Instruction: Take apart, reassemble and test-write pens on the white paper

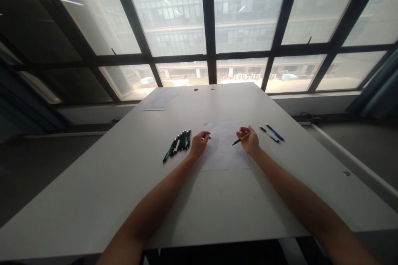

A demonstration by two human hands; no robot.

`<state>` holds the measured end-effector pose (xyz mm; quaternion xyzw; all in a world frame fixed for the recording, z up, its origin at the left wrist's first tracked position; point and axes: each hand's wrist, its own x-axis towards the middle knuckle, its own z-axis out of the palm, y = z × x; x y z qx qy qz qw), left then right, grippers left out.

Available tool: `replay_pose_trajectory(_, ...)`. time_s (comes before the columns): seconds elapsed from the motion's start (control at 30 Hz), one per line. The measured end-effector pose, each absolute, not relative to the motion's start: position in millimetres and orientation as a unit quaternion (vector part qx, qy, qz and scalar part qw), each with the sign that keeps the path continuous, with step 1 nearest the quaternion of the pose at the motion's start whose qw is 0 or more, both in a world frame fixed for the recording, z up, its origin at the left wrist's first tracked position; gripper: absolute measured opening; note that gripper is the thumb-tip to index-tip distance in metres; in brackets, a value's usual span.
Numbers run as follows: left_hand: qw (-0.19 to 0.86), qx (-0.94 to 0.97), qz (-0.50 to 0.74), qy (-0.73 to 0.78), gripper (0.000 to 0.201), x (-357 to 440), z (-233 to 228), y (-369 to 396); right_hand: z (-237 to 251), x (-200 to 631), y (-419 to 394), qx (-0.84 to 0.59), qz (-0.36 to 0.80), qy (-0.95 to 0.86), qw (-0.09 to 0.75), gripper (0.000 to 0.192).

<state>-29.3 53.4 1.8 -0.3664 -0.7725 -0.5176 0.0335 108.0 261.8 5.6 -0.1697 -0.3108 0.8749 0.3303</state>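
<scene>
Clamping the yellow-and-black pen (241, 139) in the right hand (249, 141), over the right side of the paper sheet (224, 158), pointing toward its middle. Curling the left hand (199, 144) at its left edge; cannot tell if together or apart at the fingertips.

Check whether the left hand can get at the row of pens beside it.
Likely yes: the left hand is right beside the row of pens, with no obstacle visible between. Its fingers face the sheet of paper, so it would probably need to swing outward.
</scene>
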Motion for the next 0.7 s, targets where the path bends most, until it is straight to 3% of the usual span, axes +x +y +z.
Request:
replay_pose_trajectory(0.23, 0.067, -0.381, -0.425, -0.818, 0.021, -37, -8, 54, 6, 111, 262, -0.148, 0.851, -0.375, 0.337, 0.058)
replay_pose_trajectory(0.53, 0.060, -0.436, -0.329, -0.835, 0.018, -33, -8, 54, 8, 107, 247, -0.177, 0.755, -0.484, 0.406, 0.039)
replay_pose_trajectory(0.6, 0.066, -0.447, -0.341, -0.824, 0.018, -33, -9, 54, 8, 109, 245, -0.160, 0.752, -0.512, 0.383, 0.030)
replay_pose_trajectory(0.7, 0.061, -0.456, -0.358, -0.812, 0.021, -34, -10, 54, 7, 110, 241, -0.137, 0.730, -0.582, 0.330, 0.035)
